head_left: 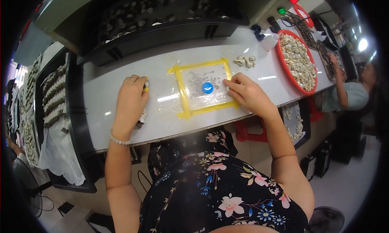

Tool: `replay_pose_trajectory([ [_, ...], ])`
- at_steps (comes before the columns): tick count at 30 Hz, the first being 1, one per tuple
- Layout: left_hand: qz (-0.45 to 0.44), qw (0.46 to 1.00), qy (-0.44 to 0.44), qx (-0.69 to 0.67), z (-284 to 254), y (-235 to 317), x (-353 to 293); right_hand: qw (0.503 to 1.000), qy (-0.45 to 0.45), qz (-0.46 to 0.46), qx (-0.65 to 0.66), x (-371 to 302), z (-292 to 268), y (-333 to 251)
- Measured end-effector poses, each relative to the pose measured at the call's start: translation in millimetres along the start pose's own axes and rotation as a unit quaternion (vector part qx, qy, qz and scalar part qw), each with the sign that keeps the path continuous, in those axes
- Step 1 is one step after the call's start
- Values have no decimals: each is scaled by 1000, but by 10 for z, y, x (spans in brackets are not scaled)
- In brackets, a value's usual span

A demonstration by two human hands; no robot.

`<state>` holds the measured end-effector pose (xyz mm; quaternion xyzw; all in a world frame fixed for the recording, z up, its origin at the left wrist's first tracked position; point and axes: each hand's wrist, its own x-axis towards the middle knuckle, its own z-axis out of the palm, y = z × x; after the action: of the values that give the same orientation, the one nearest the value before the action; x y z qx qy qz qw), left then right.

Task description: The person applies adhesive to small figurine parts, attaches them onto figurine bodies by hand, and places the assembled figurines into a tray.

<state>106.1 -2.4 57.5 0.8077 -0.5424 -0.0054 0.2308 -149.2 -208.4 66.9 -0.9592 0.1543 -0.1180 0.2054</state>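
My left hand [131,94] is closed at the left of the white table, its fingertips around a small pale piece [146,84] with a bit of yellow beside it. My right hand [248,94] pinches a small whitish piece [227,88] at the right edge of a taped square. Yellow tape [183,96] frames that square, which has a glossy clear surface with grey spots. Inside it sits a round blue cap-like thing [207,88], between my hands and touched by neither. Several pale, lumpy pieces [142,118] lie by my left wrist, partly hidden.
A few similar pieces [245,61] lie behind my right hand. A red oval basket [282,62] full of them stands at the right, near a white bottle [269,42]. Dark trays [77,111] flank the left; another [162,32] stands behind. A person [344,93] works far right.
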Motion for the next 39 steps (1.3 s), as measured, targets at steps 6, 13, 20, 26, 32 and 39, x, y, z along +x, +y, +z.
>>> replay_pose_trajectory([
  [6, -110, 945, 44, -306, 51, 355, -214, 996, 33, -22, 80, 99, 84, 14],
  [13, -235, 619, -27, -749, 389, 775, -493, 992, 42, -103, 65, 328, 255, -58],
  [20, -235, 528, -18, -816, 544, 857, -499, 991, 37, -96, 90, 310, 253, -70],
  [26, -212, 523, -20, -825, 652, 874, -477, 989, 50, -46, 134, 259, 285, -99],
  [32, -219, 514, -29, -829, 662, 830, -455, 977, 44, -19, 210, 251, 195, -234],
  [39, -219, 511, -30, -831, 684, 832, -469, 904, -19, -1, 428, 200, 198, -437],
])
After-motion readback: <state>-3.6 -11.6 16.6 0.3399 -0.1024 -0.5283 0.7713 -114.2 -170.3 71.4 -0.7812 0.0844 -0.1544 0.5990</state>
